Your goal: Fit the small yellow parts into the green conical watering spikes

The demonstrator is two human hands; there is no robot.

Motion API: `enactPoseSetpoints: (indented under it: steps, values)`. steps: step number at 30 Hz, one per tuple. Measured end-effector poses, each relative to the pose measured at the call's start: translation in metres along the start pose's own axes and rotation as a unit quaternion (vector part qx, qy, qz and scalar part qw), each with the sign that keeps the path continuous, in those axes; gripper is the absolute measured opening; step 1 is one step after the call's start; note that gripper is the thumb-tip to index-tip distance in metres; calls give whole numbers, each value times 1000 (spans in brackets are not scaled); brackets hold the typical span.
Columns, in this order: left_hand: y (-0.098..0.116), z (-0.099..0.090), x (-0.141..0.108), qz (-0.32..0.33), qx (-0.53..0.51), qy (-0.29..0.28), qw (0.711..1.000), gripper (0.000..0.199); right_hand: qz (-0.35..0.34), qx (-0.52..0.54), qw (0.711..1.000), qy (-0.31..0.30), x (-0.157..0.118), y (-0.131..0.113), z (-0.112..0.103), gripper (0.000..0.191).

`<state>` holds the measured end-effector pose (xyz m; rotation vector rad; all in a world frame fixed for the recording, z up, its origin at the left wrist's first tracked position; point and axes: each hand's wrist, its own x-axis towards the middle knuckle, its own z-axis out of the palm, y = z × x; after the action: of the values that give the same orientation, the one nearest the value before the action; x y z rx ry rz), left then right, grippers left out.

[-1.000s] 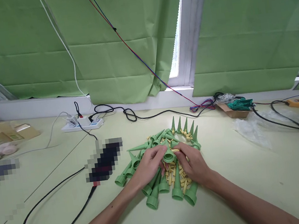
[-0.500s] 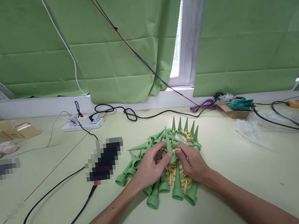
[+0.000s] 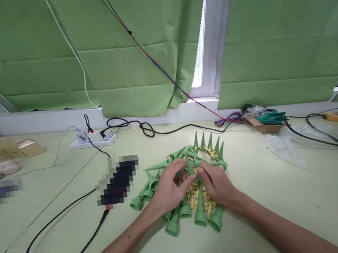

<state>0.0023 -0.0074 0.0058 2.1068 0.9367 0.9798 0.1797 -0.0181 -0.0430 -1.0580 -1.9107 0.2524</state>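
The pale desk (image 3: 290, 210) bears everything, its far edge running along the window wall. Around its middle, well in from that edge, lies a heap of green cones (image 3: 200, 213), most on their sides with open collars outward; whether each has its fitting cannot be told. The left hand (image 3: 170, 186) and right hand (image 3: 217, 182) meet over the heap. On its far side, five cones (image 3: 203, 140) point upward in a curved row, with yellow bits by their lower parts; these look finished, or at least set apart. One held cone (image 3: 189, 165) is tilted up in the left hand, thumb and fingers closed on its lower part. The right thumb and forefinger are pinched together at its side on what seems a small yellow piece (image 3: 198, 170), so this cone looks partway done. Many loose yellow pieces (image 3: 209, 207) lie among the near cones, which suggests plenty is left.
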Motion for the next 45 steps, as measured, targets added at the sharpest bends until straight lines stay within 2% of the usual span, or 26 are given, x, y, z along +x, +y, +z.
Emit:
enactPoseSetpoints:
  steps: [10,17,25,29,32,38,45]
  values:
    - [0,2,-3,30,13,-15,999,12,9,8,1000,-5,0,-1,0,29]
    - [-3,4,-2,12,27,28,999,12,0,-1,1000,22,1,-1,1,30]
    - [-6,6,0,-13,13,62,998,12,16,-7,996,90,2,-2,-1,26]
    - [-4,5,2,-48,-9,42,998,35,7,3,996,92,1,-5,-2,24]
    - [-1,4,3,-67,-19,23,997,44,-14,16,997,80,2,-7,-3,22]
    - [1,3,2,-94,-48,-9,994,48,-24,37,997,67,3,-7,-3,22]
    - [-1,2,2,-100,-72,-16,992,46,-18,43,997,63,2,-6,-3,23]
